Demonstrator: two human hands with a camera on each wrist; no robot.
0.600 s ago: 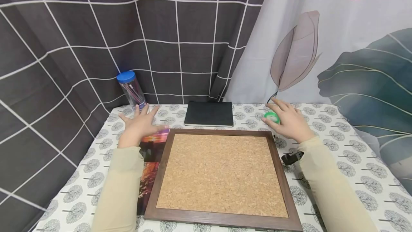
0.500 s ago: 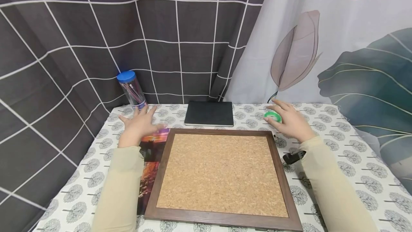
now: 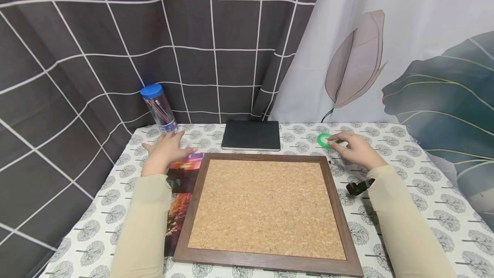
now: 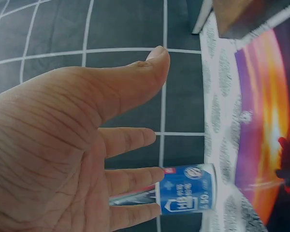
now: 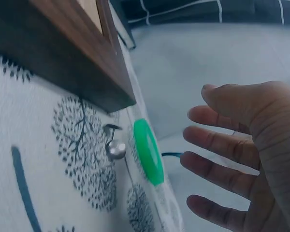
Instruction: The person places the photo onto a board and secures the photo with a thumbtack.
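My left hand [image 3: 164,153] is spread over the far left of the table, fingers straight, holding nothing. Just beyond it stands a clear jar [image 3: 158,108] of pencils with a blue lid; its blue label [image 4: 186,191] shows behind the fingers in the left wrist view. Sunset photo prints [image 3: 179,211] lie under and beside that wrist. At the back right, my right hand [image 3: 356,149] has its thumb and fingers at the near edge of a flat green ring [image 3: 321,140], like a tape roll. The right wrist view shows these fingers loosely bent, apart from the ring [image 5: 149,152].
A cork board [image 3: 266,209] in a brown wooden frame lies between the arms, its left side against the prints. Behind it is a black notebook [image 3: 251,135]. A small shiny metal piece [image 5: 116,149] lies near the frame's corner. Curtains [image 3: 193,33] hang behind the table.
My right hand has shifted right and its spread fingers have drawn together, uncovering more of the green ring. My left hand stays nearly in place, its fingers slightly lower.
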